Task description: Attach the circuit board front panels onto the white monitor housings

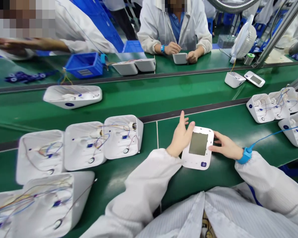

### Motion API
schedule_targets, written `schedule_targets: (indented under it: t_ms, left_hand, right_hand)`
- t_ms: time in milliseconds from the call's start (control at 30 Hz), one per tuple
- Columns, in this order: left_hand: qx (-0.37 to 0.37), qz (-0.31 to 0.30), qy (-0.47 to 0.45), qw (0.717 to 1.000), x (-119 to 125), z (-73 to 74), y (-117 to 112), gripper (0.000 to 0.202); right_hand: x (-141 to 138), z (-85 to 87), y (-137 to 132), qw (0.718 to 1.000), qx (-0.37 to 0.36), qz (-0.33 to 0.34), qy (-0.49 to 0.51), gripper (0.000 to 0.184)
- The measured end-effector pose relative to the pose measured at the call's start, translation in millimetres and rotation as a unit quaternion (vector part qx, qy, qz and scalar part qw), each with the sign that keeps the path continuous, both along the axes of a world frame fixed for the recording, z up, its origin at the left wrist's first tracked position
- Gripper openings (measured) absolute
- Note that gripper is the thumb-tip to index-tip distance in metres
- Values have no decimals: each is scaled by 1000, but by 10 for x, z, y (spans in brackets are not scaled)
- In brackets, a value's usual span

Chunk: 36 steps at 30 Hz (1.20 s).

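A white front panel (185, 156) with a grey display (198, 143) and a small dark blue square faces me over the green bench. My right hand (224, 145) grips its right edge, thumb on the face and fingers at the side. Along the upper left edge, my left hand (181, 135) has its fingers stretched apart and its thumb close to the panel's corner. Whether the left palm touches the panel is hard to tell. A blue wrist strap (245, 156) with a coiled cord circles my right wrist.
Several white housings with loose wires stand at left, including a housing (84, 145), and more at right (260, 107). On the middle strip lie another housing (73, 96) and a display panel (254, 79). Opposite, a co-worker (176, 36) holds a housing near a blue bin (85, 64) and fan (244, 38).
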<state>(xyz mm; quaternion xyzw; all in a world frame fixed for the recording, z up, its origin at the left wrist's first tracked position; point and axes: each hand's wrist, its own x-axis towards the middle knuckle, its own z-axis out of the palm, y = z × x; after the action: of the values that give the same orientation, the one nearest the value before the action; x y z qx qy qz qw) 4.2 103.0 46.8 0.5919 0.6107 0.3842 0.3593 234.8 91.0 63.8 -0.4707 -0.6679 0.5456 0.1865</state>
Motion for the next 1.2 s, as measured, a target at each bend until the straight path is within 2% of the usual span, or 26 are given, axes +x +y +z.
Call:
schedule_targets:
  t_ms: [67, 200, 300, 367, 467, 567, 667, 733, 833, 933, 1000, 1067, 1133, 1200]
  left_hand:
    - [6, 6, 6, 1000, 11, 38, 86, 74]
    - [21, 5, 47, 999, 56, 91, 9, 53]
    - [33, 5, 18, 999, 121, 103, -44, 41]
    - [45, 40, -28, 998, 204, 78, -77, 37]
    - [63, 118, -84, 987, 366, 2, -163, 37]
    - [72, 148, -114, 980, 488, -74, -260, 43]
    - [80, 145, -127, 978, 514, -107, -257, 49]
    - [76, 127, -121, 982, 482, -91, -169, 53]
    - [64, 38, -50, 996, 389, 16, 17, 59]
    - [103, -53, 121, 986, 295, 166, 43, 69]
    - [113, -99, 215, 965, 257, 214, -93, 93]
    - [102, -141, 259, 950, 242, 195, -291, 121]
    - [107, -156, 276, 943, 237, 131, -457, 131]
    - [119, -152, 275, 942, 236, 60, -536, 131]
  right_hand:
    - [-4, -22, 2, 1000, -6, 2, 9, 72]
    - [39, -61, 34, 998, -25, -8, 57, 72]
    - [26, -50, 83, 994, -46, -14, 101, 73]
    - [-44, -39, 128, 990, -48, -35, 127, 69]
    - [-204, -56, 219, 986, 23, -149, 70, 52]
    - [-327, -108, 318, 967, 130, -214, -53, 50]
    - [-376, -149, 383, 958, 174, -210, -85, 46]
    - [-375, -153, 396, 954, 180, -223, -89, 45]
    - [-298, -95, 361, 940, 190, -252, -132, 47]
    - [-102, 74, 240, 932, 196, -206, -225, 51]
    - [41, 236, 127, 931, 173, -114, -301, 54]
    - [113, 398, 38, 905, 188, -43, -380, 54]
    - [66, 517, 21, 865, 288, -11, -411, 53]
    - [-87, 562, 92, 828, 423, 54, -364, 62]
